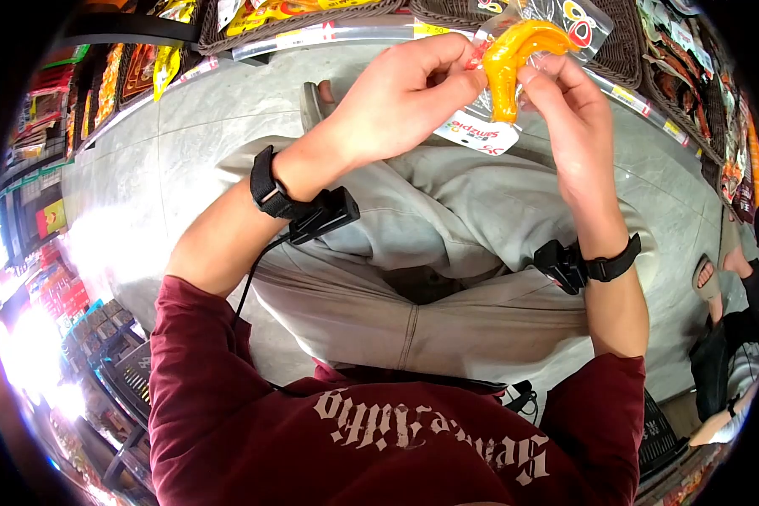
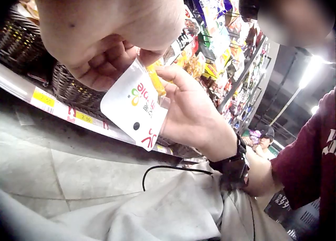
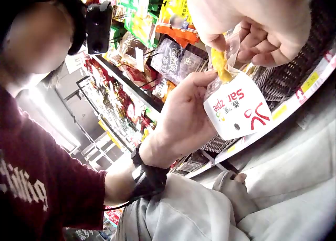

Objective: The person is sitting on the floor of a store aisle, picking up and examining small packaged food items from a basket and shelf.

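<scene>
A glossy yellow curved item [image 1: 502,72] lies in a clear plastic package with a white printed label [image 1: 481,135], held up between both hands. My left hand [image 1: 409,105] pinches the package's left side between thumb and fingers. On the opposite side, my right hand [image 1: 573,118] pinches the plastic beside the yellow item. In the left wrist view the label [image 2: 134,104] hangs below the fingers of my left hand [image 2: 110,31], covering part of the package. The right wrist view has the yellow item [image 3: 221,65] upright above its label [image 3: 236,107], next to my right hand [image 3: 257,31].
Wicker baskets [image 1: 616,42] of packaged snacks stand behind a shelf edge with price tags [image 1: 295,38], just beyond the hands. Below the hands are the wearer's grey trousers [image 1: 447,202]. Grey floor tiles [image 1: 202,110] surround them, and another person's sandalled foot [image 1: 707,278] is at the right.
</scene>
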The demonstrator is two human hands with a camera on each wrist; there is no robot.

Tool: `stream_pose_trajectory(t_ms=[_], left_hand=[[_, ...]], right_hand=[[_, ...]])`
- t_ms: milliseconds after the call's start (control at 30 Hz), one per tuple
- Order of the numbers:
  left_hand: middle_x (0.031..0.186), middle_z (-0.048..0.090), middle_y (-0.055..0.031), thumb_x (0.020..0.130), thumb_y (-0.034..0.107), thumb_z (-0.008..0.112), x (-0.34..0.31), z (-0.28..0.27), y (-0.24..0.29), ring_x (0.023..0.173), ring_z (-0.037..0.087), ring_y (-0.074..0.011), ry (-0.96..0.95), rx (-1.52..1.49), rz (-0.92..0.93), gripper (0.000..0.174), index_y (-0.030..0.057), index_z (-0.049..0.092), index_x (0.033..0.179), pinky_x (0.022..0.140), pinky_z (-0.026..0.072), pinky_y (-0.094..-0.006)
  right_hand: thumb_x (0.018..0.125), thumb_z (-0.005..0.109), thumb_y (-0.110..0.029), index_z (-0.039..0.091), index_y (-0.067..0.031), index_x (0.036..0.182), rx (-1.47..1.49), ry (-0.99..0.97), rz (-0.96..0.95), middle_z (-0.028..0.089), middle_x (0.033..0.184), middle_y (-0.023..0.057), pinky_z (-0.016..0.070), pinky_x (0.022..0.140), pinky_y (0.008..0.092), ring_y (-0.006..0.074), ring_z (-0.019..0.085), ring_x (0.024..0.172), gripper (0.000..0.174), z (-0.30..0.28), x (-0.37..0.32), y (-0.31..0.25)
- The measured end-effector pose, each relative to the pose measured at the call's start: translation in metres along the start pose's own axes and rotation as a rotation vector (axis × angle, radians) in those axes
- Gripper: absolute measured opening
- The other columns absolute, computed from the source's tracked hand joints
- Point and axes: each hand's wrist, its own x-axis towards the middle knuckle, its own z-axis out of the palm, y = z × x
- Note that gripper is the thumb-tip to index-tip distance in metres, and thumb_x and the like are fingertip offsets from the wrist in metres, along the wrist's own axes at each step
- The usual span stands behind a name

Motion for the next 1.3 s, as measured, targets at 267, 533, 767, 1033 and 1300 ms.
stream_pose_trajectory(t_ms=[267, 533, 767, 1033, 1300], left_hand=[[0.083, 0.057, 0.0056, 0.107, 0.019, 0.061, -0.002, -0.001, 0.002, 0.078, 0.049, -0.0037, -0.005, -0.029, 0.019, 0.016, 0.0038, 0.064, 0.103, 0.068, 0.0400, -0.0236], [0.082, 0.057, 0.0057, 0.107, 0.020, 0.061, -0.002, -0.001, 0.006, 0.077, 0.049, -0.0030, -0.033, -0.004, -0.004, 0.017, 0.0040, 0.065, 0.104, 0.067, 0.0394, -0.0232], [0.083, 0.059, 0.0049, 0.107, 0.019, 0.061, -0.001, -0.001, 0.004, 0.078, 0.050, -0.0035, -0.021, 0.001, -0.013, 0.016, 0.0035, 0.065, 0.106, 0.069, 0.0407, -0.0234], [0.087, 0.060, 0.0032, 0.108, 0.016, 0.057, -0.002, 0.000, -0.001, 0.081, 0.052, -0.0049, 0.113, -0.163, 0.100, 0.015, 0.0023, 0.063, 0.111, 0.075, 0.0438, -0.0235], [0.090, 0.061, 0.0030, 0.109, 0.017, 0.058, -0.001, -0.001, 0.002, 0.084, 0.054, -0.0052, 0.077, -0.103, 0.081, 0.016, 0.0024, 0.063, 0.111, 0.078, 0.0456, -0.0240]], right_hand=[[0.099, 0.071, -0.017, 0.071, -0.0020, 0.111, -0.017, 0.001, -0.007, 0.067, 0.094, -0.0063, 0.0407, 0.067, 0.0186, -0.0013, 0.053, 0.078, 0.018, 0.002, -0.001, -0.003], [0.100, 0.070, -0.016, 0.070, -0.0015, 0.111, 0.017, 0.018, -0.024, 0.068, 0.093, -0.0049, 0.0405, 0.065, 0.0187, -0.0013, 0.053, 0.076, 0.018, 0.003, -0.002, -0.003], [0.101, 0.069, -0.016, 0.069, 0.0002, 0.112, -0.020, -0.017, 0.003, 0.069, 0.099, -0.0009, 0.0478, 0.074, 0.0210, 0.0023, 0.059, 0.085, 0.020, 0.002, -0.002, -0.004], [0.101, 0.067, -0.013, 0.067, 0.0006, 0.117, -0.027, -0.160, 0.027, 0.071, 0.104, 0.0024, 0.0504, 0.085, 0.0249, 0.0075, 0.064, 0.095, 0.021, 0.003, -0.003, -0.004], [0.101, 0.066, -0.009, 0.065, -0.0032, 0.116, -0.012, -0.168, -0.004, 0.071, 0.103, 0.0021, 0.0500, 0.081, 0.0241, 0.0063, 0.064, 0.092, 0.016, 0.004, -0.004, -0.004]])
